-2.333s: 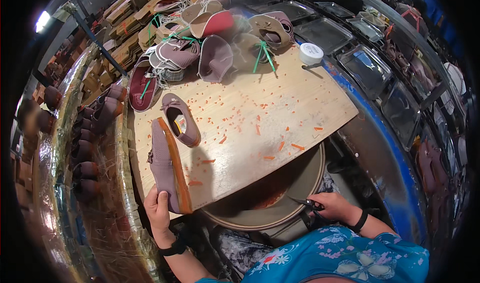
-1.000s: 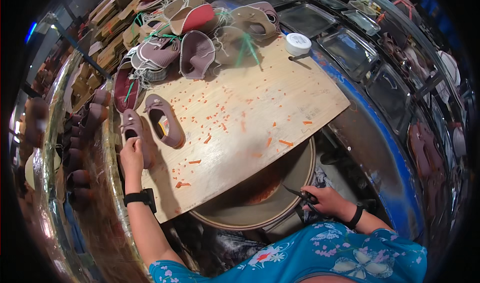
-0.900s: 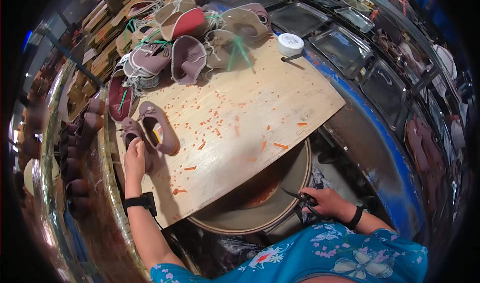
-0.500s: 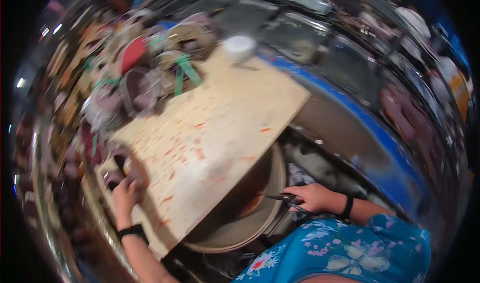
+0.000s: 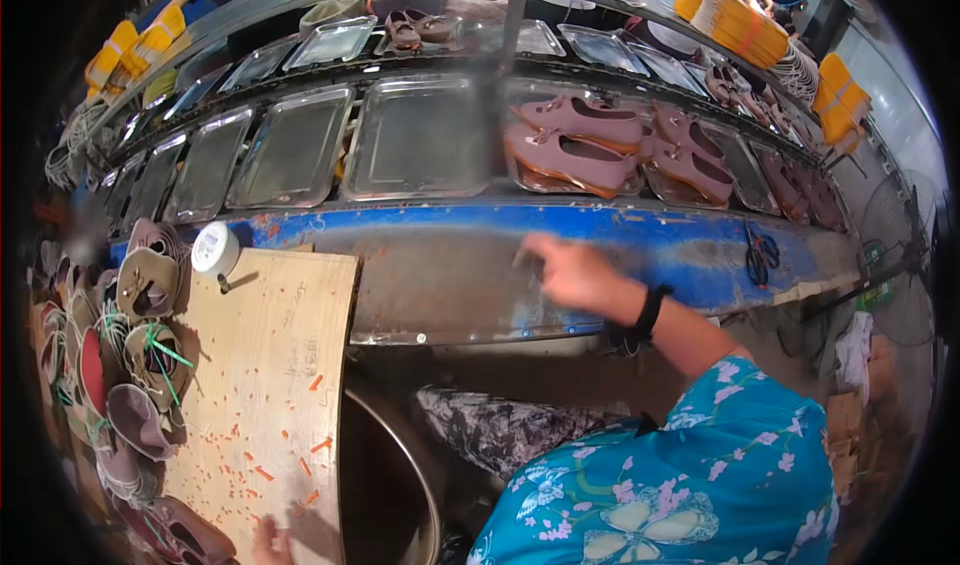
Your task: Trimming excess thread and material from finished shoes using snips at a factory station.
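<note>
My right hand [image 5: 582,277] hovers over the worn metal bench [image 5: 440,290], its index finger stretched toward the row of trays. Motion blurs it, and I make out nothing held in it. At the lower edge, my left hand [image 5: 270,543] is partly cut off, its fingers loosely apart over the wooden board [image 5: 265,335]. A mauve shoe [image 5: 190,530] lies beside it. Orange scraps [image 5: 265,473] are scattered across the board. A pair of mauve shoes [image 5: 570,150] rests on a metal tray beyond my right hand. Dark-handled scissors [image 5: 761,256] lie on the bench at the right.
Several shoes with green ties [image 5: 160,355] crowd the board's left side. A white round tub [image 5: 215,249] stands at its far corner. Metal trays [image 5: 415,140] line the rack behind the bench. A large round bin [image 5: 425,485] is partly under the board. A fan [image 5: 895,250] stands at right.
My view has swung right. My right hand has moved from beside the bin to above the bench, and the snips no longer show in it. My left hand has come off the shoe.
</note>
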Action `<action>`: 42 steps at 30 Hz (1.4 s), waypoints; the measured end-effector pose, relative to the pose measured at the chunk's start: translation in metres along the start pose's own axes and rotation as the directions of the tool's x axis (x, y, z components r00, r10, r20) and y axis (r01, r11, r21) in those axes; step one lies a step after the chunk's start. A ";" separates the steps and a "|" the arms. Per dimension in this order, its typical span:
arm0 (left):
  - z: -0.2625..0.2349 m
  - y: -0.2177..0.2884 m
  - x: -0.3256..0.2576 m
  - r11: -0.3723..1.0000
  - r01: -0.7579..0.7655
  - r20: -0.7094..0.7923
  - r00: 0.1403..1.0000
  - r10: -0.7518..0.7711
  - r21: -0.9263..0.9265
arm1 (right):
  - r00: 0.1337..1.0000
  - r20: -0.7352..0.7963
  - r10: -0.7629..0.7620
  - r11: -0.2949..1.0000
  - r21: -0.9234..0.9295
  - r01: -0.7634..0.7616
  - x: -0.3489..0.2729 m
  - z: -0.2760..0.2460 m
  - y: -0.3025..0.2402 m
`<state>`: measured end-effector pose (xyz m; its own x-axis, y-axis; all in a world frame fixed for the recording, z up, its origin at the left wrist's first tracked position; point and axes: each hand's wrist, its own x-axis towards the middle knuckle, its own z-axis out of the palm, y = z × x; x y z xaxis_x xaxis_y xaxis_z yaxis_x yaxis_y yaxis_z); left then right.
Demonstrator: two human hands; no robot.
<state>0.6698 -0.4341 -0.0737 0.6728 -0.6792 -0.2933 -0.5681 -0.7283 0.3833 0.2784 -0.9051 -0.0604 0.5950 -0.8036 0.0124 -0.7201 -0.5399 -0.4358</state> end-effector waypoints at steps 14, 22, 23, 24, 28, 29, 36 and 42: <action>0.082 0.161 -0.044 0.963 -0.103 0.057 0.991 0.121 -0.249 | 0.898 -0.177 -0.404 0.828 -0.489 0.276 0.080 -0.134 0.118; 0.092 0.188 -0.045 0.960 -0.213 -0.049 0.977 0.208 -0.179 | 0.911 0.216 -0.353 0.713 -0.569 0.411 0.070 -0.108 0.116; 0.094 0.188 -0.045 0.958 -0.235 -0.042 0.972 0.231 -0.165 | 0.889 0.155 -0.431 0.712 -0.547 0.441 0.073 -0.103 0.139; 0.095 0.188 -0.048 0.956 -0.220 -0.052 0.975 0.214 -0.194 | 0.901 0.129 -0.415 0.724 -0.553 0.413 0.067 -0.107 0.121; 0.098 0.172 -0.075 0.968 -0.125 -0.056 0.992 0.115 -0.220 | 0.898 0.080 -0.433 0.668 -0.640 0.379 0.082 -0.093 0.147; 0.099 0.167 -0.084 0.968 -0.109 -0.073 0.993 0.095 -0.227 | 0.882 0.092 -0.461 0.630 -0.666 0.399 0.091 -0.095 0.158; 0.115 0.148 -0.112 0.963 -0.077 -0.170 0.985 0.034 -0.257 | 0.962 0.112 -0.251 0.827 -0.492 0.273 0.122 -0.106 0.128; 0.124 0.145 -0.112 0.962 -0.081 -0.168 0.985 0.037 -0.261 | 0.976 0.015 -0.216 0.858 -0.473 0.197 0.126 -0.118 0.100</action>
<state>0.4529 -0.4750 -0.0938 0.7212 -0.6808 -0.1278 -0.4772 -0.6220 0.6208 0.2396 -1.0901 0.0037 0.7419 -0.6641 0.0926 -0.6697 -0.7406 0.0544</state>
